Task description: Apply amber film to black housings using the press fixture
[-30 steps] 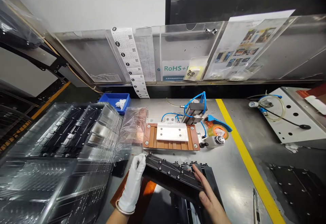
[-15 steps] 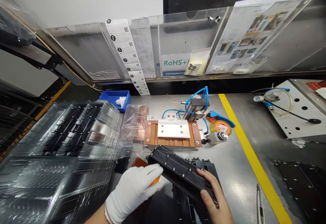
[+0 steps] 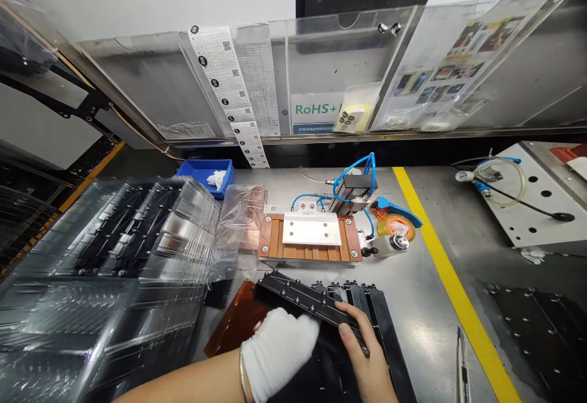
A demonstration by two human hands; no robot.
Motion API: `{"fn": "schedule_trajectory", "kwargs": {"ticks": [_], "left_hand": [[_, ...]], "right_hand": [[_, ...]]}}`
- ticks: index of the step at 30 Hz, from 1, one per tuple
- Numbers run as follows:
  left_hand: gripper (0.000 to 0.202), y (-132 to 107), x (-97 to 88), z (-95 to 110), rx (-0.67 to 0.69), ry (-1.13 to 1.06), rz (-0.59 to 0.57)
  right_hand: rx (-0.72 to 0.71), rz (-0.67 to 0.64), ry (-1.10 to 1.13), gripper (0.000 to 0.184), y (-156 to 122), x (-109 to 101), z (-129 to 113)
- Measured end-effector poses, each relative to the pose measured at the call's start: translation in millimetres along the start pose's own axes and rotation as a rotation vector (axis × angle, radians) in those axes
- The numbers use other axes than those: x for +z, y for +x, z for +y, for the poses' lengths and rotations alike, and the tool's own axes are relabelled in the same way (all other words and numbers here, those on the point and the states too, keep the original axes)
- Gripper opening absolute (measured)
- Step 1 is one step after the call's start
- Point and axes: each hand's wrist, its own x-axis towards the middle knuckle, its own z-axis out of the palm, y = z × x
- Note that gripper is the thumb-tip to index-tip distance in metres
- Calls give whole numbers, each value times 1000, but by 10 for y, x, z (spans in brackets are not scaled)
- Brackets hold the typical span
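A long black plastic part with several round metal studs is held tilted above the front of the bench. My bare right hand grips its right end, thumb on the near edge and fingers over the top. My left hand, in a white glove, is closed beside the part's near side. What its fingers hold is hidden. Under and behind this glove lies a reddish-brown translucent sheet. More black parts lie side by side below my right hand.
Behind stands a brown fixture with a white block and blue air hoses. Clear plastic trays holding black parts fill the left. A blue bin, tape roll, pen-like tool and white machine are around.
My gloved left hand has moved right and turned into a fist; the orange thing seen in it is now hidden. My right hand and the black part have shifted slightly left.
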Motion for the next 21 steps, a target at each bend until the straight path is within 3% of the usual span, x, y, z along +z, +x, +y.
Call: {"fn": "schedule_trajectory", "kwargs": {"ticks": [4, 7, 9, 12, 14, 17, 21], "left_hand": [[39, 27, 25, 130, 32, -34, 132], [36, -2, 40, 14, -22, -198, 190], [32, -41, 36, -138, -100, -226, 76], [30, -118, 21, -376, -258, -97, -129], [29, -174, 13, -481, -324, -29, -160], [20, -251, 21, -522, -321, -4, -65], [31, -292, 110, -474, -281, -8, 85]], "right_hand": [[-25, -37, -22, 44, 23, 9, 111], [-43, -62, -56, 45, 19, -25, 149], [-42, -66, -78, 46, 5, -58, 114], [-26, -22, -79, 48, -22, -99, -17], [-16, 29, -52, 48, -34, -113, -98], [19, 7, -15, 47, -29, -109, -115], [112, -101, 25, 51, -9, -29, -17]]}}
